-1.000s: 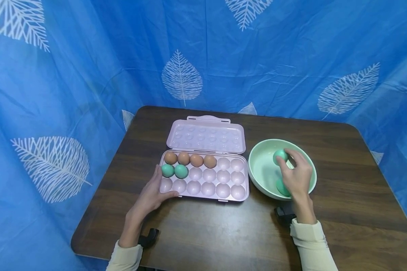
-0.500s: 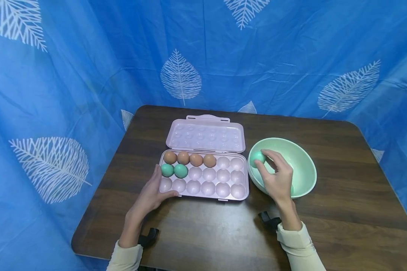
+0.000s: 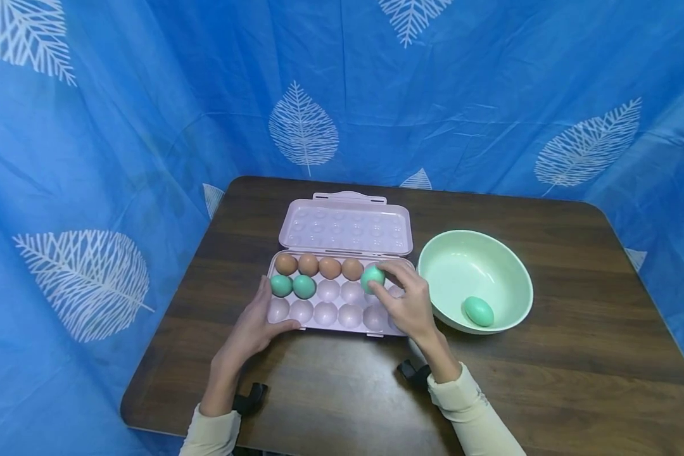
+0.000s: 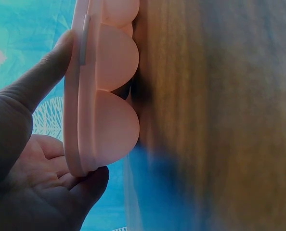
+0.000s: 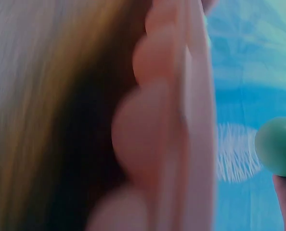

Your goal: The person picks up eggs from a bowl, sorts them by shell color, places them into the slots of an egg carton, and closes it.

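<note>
A pink plastic egg carton (image 3: 350, 315) lies with its lid (image 3: 346, 227) folded back. Several brown eggs (image 3: 330, 268) fill part of its far row. Two green eggs (image 3: 304, 287) sit at the left of the middle row. My left hand (image 3: 256, 324) holds the carton's left end, its thumb (image 4: 46, 72) along the front rim in the left wrist view. Between thumb and fingers, my right hand (image 3: 409, 303) pinches a green egg (image 3: 370, 278) over the carton's right part. The same egg (image 5: 279, 147) shows at the right edge of the right wrist view.
To the right of the carton stands a light green bowl (image 3: 453, 269), with one green egg (image 3: 479, 311) lying in it. Both rest on a dark wooden table (image 3: 581, 304). Behind it hangs a blue curtain (image 3: 467, 95) with white leaf prints.
My right hand has carried the green egg leftward, out of the bowl and over the carton. The egg left in the bowl is now fully visible. My left hand has stayed put.
</note>
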`<state>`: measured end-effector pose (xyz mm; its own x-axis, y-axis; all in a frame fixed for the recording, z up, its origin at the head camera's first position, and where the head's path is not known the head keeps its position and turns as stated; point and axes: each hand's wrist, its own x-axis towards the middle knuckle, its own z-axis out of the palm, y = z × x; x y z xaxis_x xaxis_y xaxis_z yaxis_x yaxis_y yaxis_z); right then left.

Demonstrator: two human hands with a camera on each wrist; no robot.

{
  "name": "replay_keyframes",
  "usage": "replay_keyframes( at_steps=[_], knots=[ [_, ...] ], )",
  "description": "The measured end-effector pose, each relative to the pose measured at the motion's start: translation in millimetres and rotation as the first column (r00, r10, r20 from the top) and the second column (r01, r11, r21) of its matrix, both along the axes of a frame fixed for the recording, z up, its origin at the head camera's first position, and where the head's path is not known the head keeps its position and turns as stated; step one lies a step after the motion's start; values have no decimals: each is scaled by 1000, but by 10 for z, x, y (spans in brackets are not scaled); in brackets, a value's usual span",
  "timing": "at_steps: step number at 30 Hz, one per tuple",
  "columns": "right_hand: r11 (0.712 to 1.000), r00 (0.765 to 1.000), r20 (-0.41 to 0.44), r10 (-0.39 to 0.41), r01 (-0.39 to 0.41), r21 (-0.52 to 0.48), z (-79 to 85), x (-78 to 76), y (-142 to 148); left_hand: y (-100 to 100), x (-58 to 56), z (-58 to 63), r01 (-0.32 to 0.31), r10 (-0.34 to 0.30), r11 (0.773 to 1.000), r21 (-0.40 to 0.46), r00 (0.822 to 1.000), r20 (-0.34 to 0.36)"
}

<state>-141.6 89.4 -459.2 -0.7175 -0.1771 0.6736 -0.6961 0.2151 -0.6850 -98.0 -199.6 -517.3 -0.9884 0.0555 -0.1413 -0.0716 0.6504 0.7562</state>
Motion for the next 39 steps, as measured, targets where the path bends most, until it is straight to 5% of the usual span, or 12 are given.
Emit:
replay_keyframes(
  at_steps=[7, 12, 22, 39],
  knots=[
    [996, 994, 59, 90, -89, -15, -429, -150, -351, -6, 1, -4, -3, 3, 1000, 1, 1000, 6],
    [994, 986, 126, 111, -110, -17, -583, -201, -518, -5, 4, -4, -6, 6, 1000, 0, 1000, 7],
    [984, 999, 41, 5, -12, 179, -663, -278, -703, -11, 6, 21, -4, 4, 1000, -16, 999, 32],
    [947, 989, 150, -16, -33, 318, -742, -325, -740, -21, 6, -14, -3, 3, 1000, -6, 1000, -10]
  ],
)
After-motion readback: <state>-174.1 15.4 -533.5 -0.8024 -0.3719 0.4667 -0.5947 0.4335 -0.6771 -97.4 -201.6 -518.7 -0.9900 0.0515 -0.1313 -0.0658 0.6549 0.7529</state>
